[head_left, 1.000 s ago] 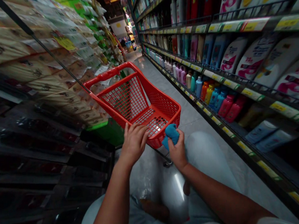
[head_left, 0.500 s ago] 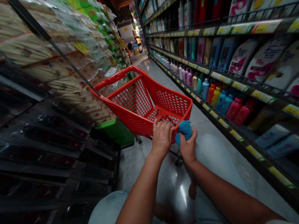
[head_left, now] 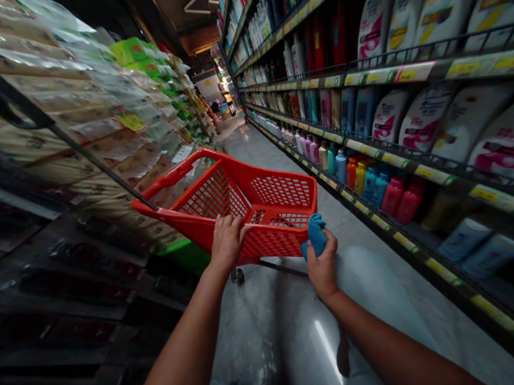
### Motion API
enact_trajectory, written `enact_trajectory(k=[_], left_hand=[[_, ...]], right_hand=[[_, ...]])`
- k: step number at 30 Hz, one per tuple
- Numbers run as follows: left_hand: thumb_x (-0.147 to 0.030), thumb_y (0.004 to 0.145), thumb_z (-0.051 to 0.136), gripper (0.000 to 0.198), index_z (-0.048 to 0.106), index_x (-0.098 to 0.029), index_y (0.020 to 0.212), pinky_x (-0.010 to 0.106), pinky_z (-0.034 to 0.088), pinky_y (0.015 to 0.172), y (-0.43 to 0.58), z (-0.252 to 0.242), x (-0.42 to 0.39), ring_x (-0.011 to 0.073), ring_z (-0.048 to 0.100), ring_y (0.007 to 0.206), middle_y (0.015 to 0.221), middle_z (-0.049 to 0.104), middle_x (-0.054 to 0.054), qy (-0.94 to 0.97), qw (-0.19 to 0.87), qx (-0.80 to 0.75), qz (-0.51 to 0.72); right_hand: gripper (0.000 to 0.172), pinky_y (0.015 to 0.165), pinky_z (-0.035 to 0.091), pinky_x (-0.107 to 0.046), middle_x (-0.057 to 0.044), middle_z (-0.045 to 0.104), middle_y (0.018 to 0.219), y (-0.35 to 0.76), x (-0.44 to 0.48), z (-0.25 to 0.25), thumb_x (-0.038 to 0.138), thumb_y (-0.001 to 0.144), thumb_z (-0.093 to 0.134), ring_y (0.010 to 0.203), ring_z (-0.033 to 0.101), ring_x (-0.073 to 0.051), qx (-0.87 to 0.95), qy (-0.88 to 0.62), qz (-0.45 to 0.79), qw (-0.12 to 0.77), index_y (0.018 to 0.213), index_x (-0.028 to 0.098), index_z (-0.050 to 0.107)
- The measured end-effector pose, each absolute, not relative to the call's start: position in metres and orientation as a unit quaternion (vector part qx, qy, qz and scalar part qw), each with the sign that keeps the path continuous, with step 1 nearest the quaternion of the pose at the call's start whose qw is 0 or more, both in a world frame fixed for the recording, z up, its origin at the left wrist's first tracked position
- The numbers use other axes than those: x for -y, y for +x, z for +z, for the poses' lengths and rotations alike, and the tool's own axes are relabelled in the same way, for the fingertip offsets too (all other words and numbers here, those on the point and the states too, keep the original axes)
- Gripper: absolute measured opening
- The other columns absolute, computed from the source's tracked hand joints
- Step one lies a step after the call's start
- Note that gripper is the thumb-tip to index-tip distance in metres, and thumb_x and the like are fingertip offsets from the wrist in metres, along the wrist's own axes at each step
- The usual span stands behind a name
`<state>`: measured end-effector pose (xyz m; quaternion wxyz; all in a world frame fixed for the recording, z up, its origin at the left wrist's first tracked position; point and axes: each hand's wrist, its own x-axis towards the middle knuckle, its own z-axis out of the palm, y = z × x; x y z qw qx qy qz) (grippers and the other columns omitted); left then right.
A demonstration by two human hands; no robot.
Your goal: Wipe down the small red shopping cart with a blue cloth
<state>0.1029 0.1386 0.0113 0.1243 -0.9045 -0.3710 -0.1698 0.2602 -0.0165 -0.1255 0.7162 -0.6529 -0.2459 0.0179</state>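
Observation:
A red plastic shopping basket cart (head_left: 279, 194) stands on wheels in a shop aisle, right in front of me; nothing shows inside it. My left hand (head_left: 226, 238) is closed over its near rim. My right hand (head_left: 321, 264) is closed on a blue cloth (head_left: 315, 234), which is pressed against the cart's near right corner. The cart's red handle bar (head_left: 167, 179) rises at its far left side.
Shelves of shampoo and lotion bottles (head_left: 362, 178) line the right side. Stacked packs of tissue (head_left: 101, 133) fill the left shelves, with a black pole (head_left: 56, 128) slanting across them. The glossy tiled floor (head_left: 303, 331) runs on down the aisle.
The cart has levelled out and swung a little to the left. My two hands have drawn apart along its near rim, the right one still with the cloth.

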Motion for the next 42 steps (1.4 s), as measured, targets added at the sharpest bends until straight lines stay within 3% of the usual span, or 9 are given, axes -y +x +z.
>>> enact_trajectory(k=[5,11,17,26,30,34,36,39,42], left_hand=[[-0.046,0.098,0.045,0.029,0.062,-0.023,0.091,0.052,0.034,0.119,0.104,0.008,-0.132,0.0260,0.057,0.099,0.092,0.059,0.006,-0.900,0.129,0.377,-0.174],[-0.045,0.098,0.044,0.029,0.062,-0.023,0.091,0.050,0.036,0.114,0.113,0.005,-0.115,0.0273,0.056,0.099,0.091,0.061,0.007,-0.886,0.141,0.393,-0.203],[-0.047,0.097,0.044,0.032,0.063,-0.022,0.093,0.050,0.037,0.110,0.111,0.004,-0.092,0.0293,0.054,0.098,0.091,0.061,0.010,-0.866,0.161,0.423,-0.211],[-0.050,0.100,0.037,0.041,0.063,-0.020,0.091,0.053,0.039,0.106,0.125,0.000,-0.056,0.0306,0.053,0.095,0.089,0.060,0.011,-0.836,0.194,0.462,-0.224],[-0.045,0.102,0.035,0.040,0.065,-0.019,0.101,0.055,0.033,0.113,0.127,0.000,-0.049,0.0301,0.056,0.099,0.094,0.064,0.012,-0.854,0.181,0.438,-0.216],[-0.036,0.101,0.039,0.036,0.063,-0.021,0.124,0.045,0.034,0.117,0.108,0.023,-0.051,0.0250,0.063,0.107,0.111,0.071,0.009,-0.908,0.140,0.361,-0.161],[-0.035,0.100,0.040,0.037,0.064,-0.022,0.125,0.046,0.039,0.112,0.092,0.041,-0.052,0.0271,0.065,0.109,0.113,0.073,0.010,-0.913,0.148,0.364,-0.108],[-0.039,0.101,0.033,0.043,0.071,-0.019,0.103,0.045,0.048,0.083,0.072,0.063,-0.052,0.0324,0.069,0.090,0.093,0.076,0.014,-0.868,0.195,0.456,-0.002],[-0.040,0.102,0.027,0.049,0.069,-0.019,0.089,0.035,0.039,0.062,0.067,0.070,-0.048,0.0307,0.069,0.075,0.081,0.074,0.014,-0.840,0.227,0.491,0.042]], right_hand=[[0.041,0.104,0.045,-0.049,-0.013,0.054,0.121,0.268,0.014,-0.138,0.033,0.089,0.052,0.113,0.056,-0.027,0.255,-0.651,-0.007,0.715,0.127,0.021,0.044],[0.047,0.106,0.040,-0.060,-0.018,0.055,0.122,0.271,0.002,-0.165,0.037,0.082,0.052,0.115,0.055,-0.032,0.133,-0.674,0.090,0.721,0.124,0.018,0.042],[0.049,0.109,0.042,-0.050,-0.016,0.054,0.129,0.275,-0.001,-0.144,0.032,0.084,0.054,0.120,0.055,-0.028,0.183,-0.649,0.051,0.736,0.131,0.020,0.042],[0.052,0.110,0.041,-0.052,-0.017,0.056,0.130,0.262,0.003,-0.148,0.033,0.083,0.054,0.122,0.054,-0.029,0.202,-0.651,0.073,0.728,0.132,0.017,0.047],[0.053,0.110,0.042,-0.049,-0.016,0.058,0.130,0.270,-0.001,-0.146,0.033,0.082,0.056,0.121,0.056,-0.027,0.205,-0.635,0.086,0.740,0.131,0.018,0.048],[0.052,0.103,0.048,-0.050,-0.014,0.065,0.117,0.296,-0.011,-0.151,0.028,0.075,0.055,0.109,0.062,-0.027,0.172,-0.644,0.146,0.731,0.125,0.015,0.053],[0.055,0.107,0.046,-0.049,-0.014,0.064,0.125,0.310,-0.020,-0.141,0.026,0.075,0.055,0.115,0.060,-0.027,0.194,-0.635,0.124,0.737,0.130,0.017,0.052],[0.059,0.110,0.043,-0.049,-0.015,0.058,0.134,0.316,-0.034,-0.116,0.021,0.077,0.054,0.124,0.054,-0.027,0.228,-0.630,0.073,0.739,0.136,0.017,0.051],[0.060,0.109,0.046,-0.047,-0.016,0.056,0.133,0.285,-0.037,-0.099,0.017,0.080,0.051,0.124,0.054,-0.026,0.264,-0.645,0.056,0.715,0.140,0.017,0.049]])
